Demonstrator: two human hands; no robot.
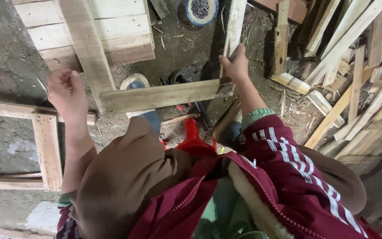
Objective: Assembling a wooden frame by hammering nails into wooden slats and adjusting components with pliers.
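My right hand (235, 64) grips a narrow upright wooden slat (234, 26) where it meets a horizontal plank (162, 96) lying across in front of my knees. My left hand (66, 90) is curled into a loose fist above the ground, left of that plank's end, holding nothing I can see. It hovers near a wooden frame (45, 132) lying on the dirt. My knees, in brown trousers, and a maroon striped jacket fill the lower view.
A pallet-like panel of boards (89, 31) lies ahead on the left. A pile of loose slats (359, 75) fills the right side. A round bowl of nails (202, 9) sits at the top. A red plastic object (193, 137) and my shoe (138, 86) are below the plank.
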